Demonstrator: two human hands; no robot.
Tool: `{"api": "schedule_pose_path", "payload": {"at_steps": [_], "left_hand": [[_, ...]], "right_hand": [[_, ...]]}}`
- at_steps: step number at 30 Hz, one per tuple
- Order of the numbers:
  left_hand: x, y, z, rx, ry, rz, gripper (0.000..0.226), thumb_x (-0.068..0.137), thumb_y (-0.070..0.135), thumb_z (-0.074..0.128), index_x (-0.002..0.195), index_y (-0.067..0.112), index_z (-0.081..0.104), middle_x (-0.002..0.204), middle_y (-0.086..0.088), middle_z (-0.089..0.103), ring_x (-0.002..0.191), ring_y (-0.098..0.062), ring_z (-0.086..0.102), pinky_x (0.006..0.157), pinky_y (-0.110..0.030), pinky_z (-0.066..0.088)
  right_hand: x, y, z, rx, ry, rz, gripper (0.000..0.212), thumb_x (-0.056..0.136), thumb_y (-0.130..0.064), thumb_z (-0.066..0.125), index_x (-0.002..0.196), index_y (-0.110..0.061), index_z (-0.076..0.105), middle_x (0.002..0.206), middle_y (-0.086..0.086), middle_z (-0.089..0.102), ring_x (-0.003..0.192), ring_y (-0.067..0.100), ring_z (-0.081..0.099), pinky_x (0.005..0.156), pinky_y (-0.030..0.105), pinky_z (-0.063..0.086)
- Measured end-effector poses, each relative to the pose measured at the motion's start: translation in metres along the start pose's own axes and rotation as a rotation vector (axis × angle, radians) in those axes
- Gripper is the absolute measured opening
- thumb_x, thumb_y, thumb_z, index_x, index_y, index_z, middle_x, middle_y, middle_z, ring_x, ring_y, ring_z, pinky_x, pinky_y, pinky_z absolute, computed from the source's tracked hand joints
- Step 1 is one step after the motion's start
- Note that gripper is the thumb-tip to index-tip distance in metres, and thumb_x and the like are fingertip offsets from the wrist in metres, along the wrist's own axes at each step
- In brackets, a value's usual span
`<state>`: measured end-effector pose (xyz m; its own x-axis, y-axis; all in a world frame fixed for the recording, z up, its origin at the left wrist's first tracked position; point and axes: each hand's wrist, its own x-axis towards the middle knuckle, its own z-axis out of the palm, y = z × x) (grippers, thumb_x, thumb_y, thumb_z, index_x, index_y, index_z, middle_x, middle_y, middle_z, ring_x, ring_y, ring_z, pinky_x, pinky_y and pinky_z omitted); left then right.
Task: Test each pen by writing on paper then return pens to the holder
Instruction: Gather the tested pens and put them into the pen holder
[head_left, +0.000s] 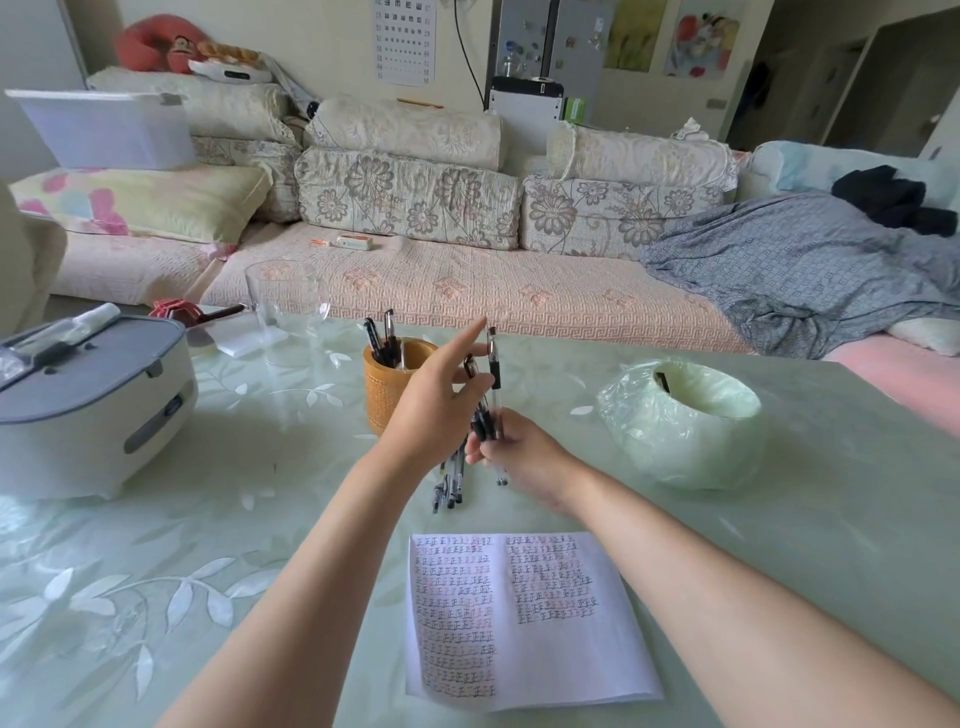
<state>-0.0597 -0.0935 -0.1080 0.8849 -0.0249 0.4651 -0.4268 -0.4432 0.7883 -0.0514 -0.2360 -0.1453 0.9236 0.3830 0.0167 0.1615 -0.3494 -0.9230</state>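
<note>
A woven orange-brown pen holder (383, 400) stands mid-table with several black-capped pens (382, 338) in it. Just right of it, my left hand (436, 410) holds a bundle of clear pens (451, 486) that hangs below the palm, its index finger pointing up. My right hand (522, 454) grips a single clear pen (494, 371) upright beside the bundle, black cap on top. An open notebook (566, 654) filled with rows of written marks lies near the table's front edge, under my forearms.
A white and grey lidded box (88, 410) sits at the left. A clear glass (285, 306) stands behind the holder. A green plastic-wrapped bowl (680, 431) is at the right. A sofa (467, 291) runs along the table's far edge.
</note>
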Motion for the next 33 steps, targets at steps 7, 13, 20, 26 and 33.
{"api": "schedule_pose_path", "payload": {"at_steps": [7, 13, 20, 26, 33], "left_hand": [[0.003, 0.003, -0.001, 0.169, -0.047, 0.106, 0.038, 0.094, 0.019, 0.059, 0.128, 0.037, 0.059, 0.103, 0.017, 0.059, 0.089, 0.009, 0.054, 0.074, -0.002, 0.036], [0.001, 0.0, 0.003, 0.199, -0.073, 0.092, 0.028, 0.096, 0.022, 0.055, 0.12, 0.034, 0.063, 0.107, 0.012, 0.066, 0.092, 0.002, 0.059, 0.076, -0.003, 0.04], [0.001, -0.005, -0.003, 0.128, -0.034, -0.033, 0.036, 0.094, 0.024, 0.058, 0.128, 0.035, 0.055, 0.108, 0.018, 0.064, 0.075, 0.003, 0.056, 0.068, -0.013, 0.041], [-0.004, -0.001, 0.004, 0.138, -0.08, -0.028, 0.045, 0.089, 0.012, 0.064, 0.13, 0.031, 0.056, 0.097, 0.016, 0.067, 0.084, 0.006, 0.061, 0.083, -0.022, 0.054], [-0.003, 0.004, 0.006, 0.239, -0.112, 0.119, 0.05, 0.095, 0.012, 0.055, 0.14, 0.033, 0.048, 0.133, 0.014, 0.054, 0.108, 0.0, 0.054, 0.088, -0.014, 0.045]], "right_hand": [[-0.003, -0.001, -0.007, -0.015, -0.075, -0.044, 0.017, 0.088, 0.0, 0.055, 0.102, -0.004, 0.064, 0.095, 0.003, 0.074, 0.091, 0.007, 0.069, 0.082, 0.014, 0.05], [0.0, 0.0, -0.001, -0.087, -0.058, -0.016, 0.016, 0.089, -0.001, 0.052, 0.091, -0.012, 0.063, 0.083, 0.002, 0.071, 0.077, 0.009, 0.066, 0.079, 0.023, 0.052], [-0.001, 0.003, -0.014, 0.265, 0.017, 0.02, 0.025, 0.094, 0.007, 0.046, 0.101, -0.013, 0.059, 0.086, 0.003, 0.064, 0.086, 0.019, 0.066, 0.077, 0.03, 0.048], [-0.003, 0.012, -0.01, 0.166, -0.086, 0.039, 0.01, 0.095, -0.003, 0.053, 0.101, -0.01, 0.057, 0.098, 0.005, 0.074, 0.098, 0.017, 0.071, 0.086, 0.022, 0.049], [-0.002, 0.003, -0.009, -0.033, -0.048, 0.046, 0.022, 0.089, 0.003, 0.051, 0.106, -0.001, 0.065, 0.089, -0.002, 0.075, 0.084, 0.002, 0.071, 0.069, 0.008, 0.049]]}}
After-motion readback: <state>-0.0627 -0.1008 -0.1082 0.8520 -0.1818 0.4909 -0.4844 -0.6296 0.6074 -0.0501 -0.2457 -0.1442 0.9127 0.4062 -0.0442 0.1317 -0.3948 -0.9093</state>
